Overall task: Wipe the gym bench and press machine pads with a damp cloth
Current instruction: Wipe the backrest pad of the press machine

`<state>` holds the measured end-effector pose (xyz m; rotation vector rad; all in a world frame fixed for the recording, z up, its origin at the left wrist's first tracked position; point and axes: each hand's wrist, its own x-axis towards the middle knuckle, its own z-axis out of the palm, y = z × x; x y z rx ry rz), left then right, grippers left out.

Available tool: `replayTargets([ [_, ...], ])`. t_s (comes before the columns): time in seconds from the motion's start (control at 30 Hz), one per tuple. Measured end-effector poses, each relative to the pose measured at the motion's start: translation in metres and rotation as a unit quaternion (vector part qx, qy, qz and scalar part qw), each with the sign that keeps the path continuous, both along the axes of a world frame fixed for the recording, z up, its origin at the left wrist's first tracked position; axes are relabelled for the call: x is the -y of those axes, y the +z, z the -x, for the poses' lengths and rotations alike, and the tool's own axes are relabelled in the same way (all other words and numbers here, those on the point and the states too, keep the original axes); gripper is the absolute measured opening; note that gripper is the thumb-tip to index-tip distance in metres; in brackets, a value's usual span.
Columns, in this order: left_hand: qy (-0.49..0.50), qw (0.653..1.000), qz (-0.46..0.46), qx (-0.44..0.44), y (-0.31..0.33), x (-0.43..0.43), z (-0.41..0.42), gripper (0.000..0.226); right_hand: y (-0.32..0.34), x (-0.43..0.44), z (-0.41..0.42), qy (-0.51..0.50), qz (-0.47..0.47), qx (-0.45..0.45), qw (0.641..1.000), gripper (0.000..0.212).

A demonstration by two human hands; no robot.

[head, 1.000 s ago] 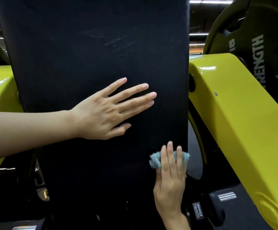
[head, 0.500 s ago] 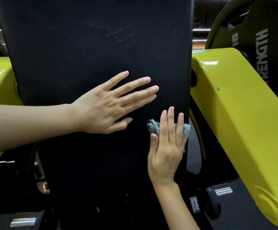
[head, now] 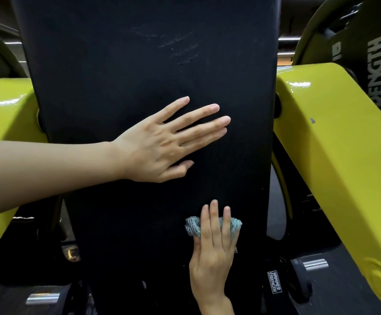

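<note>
A tall black pad [head: 121,71] of the press machine fills the middle of the view, with faint pale streaks near its top. My left hand [head: 162,142] lies flat on the pad's middle, fingers spread and pointing right, holding nothing. Lower down near the pad's right edge, my right hand [head: 212,255] presses a small crumpled teal cloth [head: 193,226] against the pad, fingers pointing up over the cloth. Most of the cloth is hidden under those fingers.
Glossy yellow machine arms flank the pad, one on the right [head: 334,160] and one on the left [head: 5,110]. A black weight plate [head: 366,37] sits at the upper right. Chrome pegs [head: 314,264] and a brand label [head: 274,281] lie below.
My right hand slid the cloth up the pad's right side half a second ago and has now drawn it back down. My left hand stays flat on the pad.
</note>
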<state>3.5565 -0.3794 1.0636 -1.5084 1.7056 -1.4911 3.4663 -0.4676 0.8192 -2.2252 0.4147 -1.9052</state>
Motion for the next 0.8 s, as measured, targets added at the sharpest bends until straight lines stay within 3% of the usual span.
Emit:
replayTargets([
  [0.27, -0.014, 1.0, 0.003, -0.007, 0.0, 0.001, -0.001, 0.07, 0.081, 0.013, -0.01, -0.017, -0.021, 0.063, 0.998, 0.045],
  [0.5, -0.018, 1.0, 0.002, -0.011, -0.001, 0.001, -0.001, 0.068, 0.047, 0.006, -0.008, -0.036, 0.005, 0.028, 0.999, 0.045],
  [0.8, -0.019, 0.999, -0.012, -0.032, -0.001, -0.003, 0.001, 0.066, -0.006, -0.019, -0.009, -0.011, -0.054, 0.004, 0.998, 0.047],
])
